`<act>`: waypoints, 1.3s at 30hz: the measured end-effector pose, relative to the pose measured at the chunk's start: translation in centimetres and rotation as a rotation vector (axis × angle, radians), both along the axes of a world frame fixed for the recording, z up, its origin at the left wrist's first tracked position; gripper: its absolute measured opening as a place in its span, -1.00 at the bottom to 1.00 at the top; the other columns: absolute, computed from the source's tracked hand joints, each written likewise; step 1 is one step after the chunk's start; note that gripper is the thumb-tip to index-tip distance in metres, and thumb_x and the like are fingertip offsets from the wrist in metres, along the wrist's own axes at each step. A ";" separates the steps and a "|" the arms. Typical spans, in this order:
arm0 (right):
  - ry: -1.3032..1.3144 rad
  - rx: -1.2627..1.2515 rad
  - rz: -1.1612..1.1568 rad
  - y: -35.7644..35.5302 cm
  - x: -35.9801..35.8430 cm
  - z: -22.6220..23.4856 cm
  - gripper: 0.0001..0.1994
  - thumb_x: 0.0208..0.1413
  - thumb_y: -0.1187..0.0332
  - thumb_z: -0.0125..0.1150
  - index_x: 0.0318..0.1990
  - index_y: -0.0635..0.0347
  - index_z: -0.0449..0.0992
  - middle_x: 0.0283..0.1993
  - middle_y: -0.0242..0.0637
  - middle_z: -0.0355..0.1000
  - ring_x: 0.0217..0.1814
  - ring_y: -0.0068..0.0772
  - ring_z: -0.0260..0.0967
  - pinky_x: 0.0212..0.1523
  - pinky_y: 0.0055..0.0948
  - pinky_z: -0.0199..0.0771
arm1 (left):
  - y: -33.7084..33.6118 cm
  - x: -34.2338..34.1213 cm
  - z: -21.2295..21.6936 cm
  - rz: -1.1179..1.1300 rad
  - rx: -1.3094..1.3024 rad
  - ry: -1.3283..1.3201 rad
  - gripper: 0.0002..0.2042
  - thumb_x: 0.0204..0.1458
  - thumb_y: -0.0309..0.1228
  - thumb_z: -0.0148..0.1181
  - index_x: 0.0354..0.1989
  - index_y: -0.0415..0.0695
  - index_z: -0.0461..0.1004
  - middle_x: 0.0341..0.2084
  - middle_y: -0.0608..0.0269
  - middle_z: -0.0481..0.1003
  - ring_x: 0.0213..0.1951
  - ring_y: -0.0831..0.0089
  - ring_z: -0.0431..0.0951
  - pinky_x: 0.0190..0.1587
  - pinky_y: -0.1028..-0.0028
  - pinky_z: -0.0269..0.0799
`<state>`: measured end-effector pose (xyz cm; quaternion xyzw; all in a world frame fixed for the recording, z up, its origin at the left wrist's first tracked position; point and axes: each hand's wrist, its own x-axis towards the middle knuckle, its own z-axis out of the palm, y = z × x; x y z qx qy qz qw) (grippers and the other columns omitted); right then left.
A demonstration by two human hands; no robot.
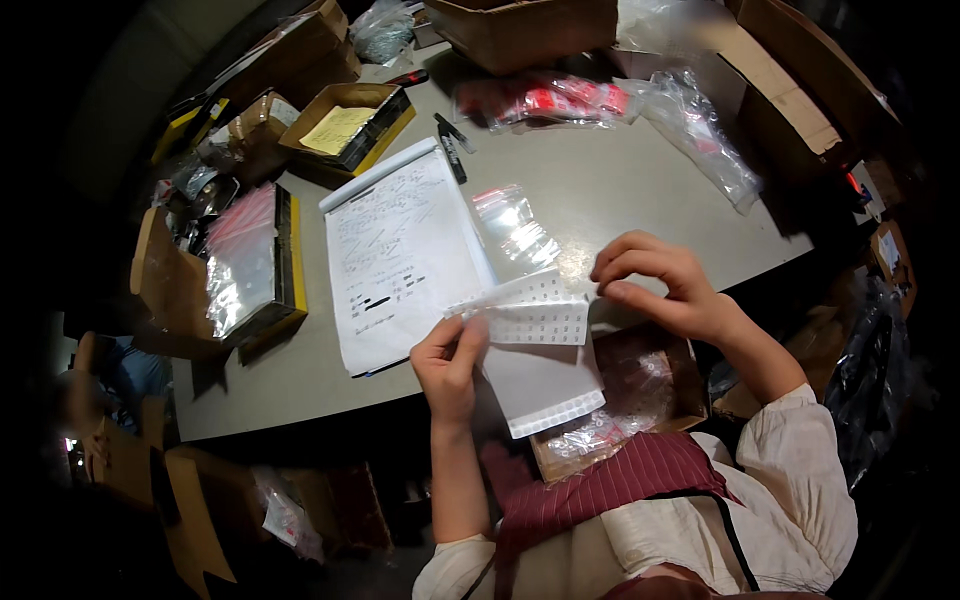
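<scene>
My left hand (pixel 447 368) pinches the left edge of a white sticker sheet (pixel 540 318) printed with rows of small dark marks. The sheet is folded over. Below it hangs a white part with a row of small round stickers (pixel 562 412) along its lower edge. Just right of the sheet, my right hand (pixel 668 285) is raised with fingers curled and thumb and fingertips close together. Whatever may be between them is too small to make out. Under the sheet, against my body, is an open cardboard box (pixel 690 385) holding small clear plastic bags (pixel 640 385).
A handwritten notepad (pixel 400 250) lies left of the sheet, with black markers (pixel 450 152) above it. Clear zip bags (pixel 515 225) lie beside the pad; more fill a box (pixel 245 265) at left. Bagged red items (pixel 560 100) and large cardboard boxes (pixel 520 35) stand behind.
</scene>
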<state>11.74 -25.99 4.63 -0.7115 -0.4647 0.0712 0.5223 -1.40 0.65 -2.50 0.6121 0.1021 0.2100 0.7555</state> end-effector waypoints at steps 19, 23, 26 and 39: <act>-0.210 -0.230 0.168 7.0 2.3 -1.4 -0.57 -0.15 0.57 0.24 -0.01 0.25 0.46 -0.07 -0.04 0.45 0.09 0.11 0.39 0.07 -0.09 0.43 | -0.4 0.4 0.6 0.016 0.508 0.026 -0.89 0.11 -0.53 0.36 -0.22 -0.27 0.66 -0.39 0.21 0.64 -0.42 0.56 0.58 -0.38 0.55 0.42; -0.181 -0.226 0.225 8.8 2.9 0.1 -0.70 0.04 0.45 0.29 -0.05 0.28 0.49 -0.11 -0.06 0.48 -0.04 0.00 0.46 -0.03 -0.19 0.48 | -0.4 0.2 0.8 -0.012 0.560 -0.045 -0.91 0.07 -0.54 0.36 -0.26 -0.24 0.65 -0.46 0.20 0.58 -0.49 0.54 0.52 -0.45 0.52 0.35; -0.080 -0.289 0.315 10.4 2.9 0.0 -0.76 0.19 0.35 0.36 -0.09 0.26 0.50 -0.25 -0.16 0.47 -0.25 -0.24 0.48 -0.24 -0.33 0.50 | -0.1 0.1 0.9 -0.018 0.651 -0.085 -0.93 0.04 -0.55 0.36 -0.31 -0.23 0.62 -0.48 0.21 0.52 -0.53 0.48 0.48 -0.47 0.49 0.33; -0.173 -0.457 0.325 11.9 2.5 1.7 -0.82 0.12 0.42 0.29 -0.18 0.29 0.50 -0.24 -0.10 0.46 -0.23 -0.10 0.47 -0.24 -0.24 0.46 | 0.0 0.7 0.4 -0.080 0.765 -0.112 -0.91 -0.01 -0.56 0.27 -0.32 -0.26 0.60 -0.49 0.12 0.45 -0.48 0.26 0.48 -0.42 0.34 0.39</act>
